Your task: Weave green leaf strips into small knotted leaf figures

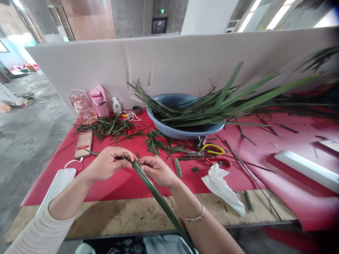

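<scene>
Pinching a green leaf (156, 192) at centre frame, we grasp its looped tip with the left hand (107, 164) and right hand (156, 170), fingers closed on it. Scissors (213, 155) and a basin (182, 114) lie beyond, right of centre.
</scene>
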The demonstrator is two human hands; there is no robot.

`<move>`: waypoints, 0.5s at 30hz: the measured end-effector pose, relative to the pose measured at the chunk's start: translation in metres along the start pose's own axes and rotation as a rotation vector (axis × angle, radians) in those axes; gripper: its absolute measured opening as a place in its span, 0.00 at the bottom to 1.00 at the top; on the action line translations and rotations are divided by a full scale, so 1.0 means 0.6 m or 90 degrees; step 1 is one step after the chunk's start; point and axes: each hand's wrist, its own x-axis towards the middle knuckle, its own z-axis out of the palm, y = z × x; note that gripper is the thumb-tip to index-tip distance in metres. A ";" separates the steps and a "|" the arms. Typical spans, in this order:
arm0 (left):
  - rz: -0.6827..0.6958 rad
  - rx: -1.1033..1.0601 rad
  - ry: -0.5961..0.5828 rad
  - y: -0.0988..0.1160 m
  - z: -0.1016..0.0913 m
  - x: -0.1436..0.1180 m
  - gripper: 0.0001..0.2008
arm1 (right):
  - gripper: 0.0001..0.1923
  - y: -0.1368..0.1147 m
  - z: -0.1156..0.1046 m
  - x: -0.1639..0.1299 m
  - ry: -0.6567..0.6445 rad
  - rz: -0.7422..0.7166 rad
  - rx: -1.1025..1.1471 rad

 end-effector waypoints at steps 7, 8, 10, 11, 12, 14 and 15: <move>0.019 0.062 0.004 0.005 0.003 0.006 0.06 | 0.14 0.010 0.007 0.005 0.070 0.057 0.054; 0.043 0.089 0.041 0.003 0.004 0.005 0.08 | 0.15 0.011 0.007 0.007 0.089 0.063 0.083; 0.137 0.149 0.201 -0.006 0.008 -0.002 0.16 | 0.14 0.012 0.006 0.010 0.116 0.073 0.141; 0.199 0.175 0.316 -0.013 0.013 -0.008 0.18 | 0.14 0.013 0.006 0.011 0.125 0.075 0.166; 0.256 0.189 0.428 -0.022 0.020 -0.014 0.16 | 0.13 0.014 0.005 0.012 0.133 0.074 0.189; 0.329 0.189 0.568 -0.043 0.042 -0.027 0.05 | 0.11 0.019 0.005 0.013 0.144 0.062 0.247; 0.312 0.188 0.537 -0.054 0.055 -0.032 0.02 | 0.11 0.022 0.006 0.013 0.145 0.051 0.279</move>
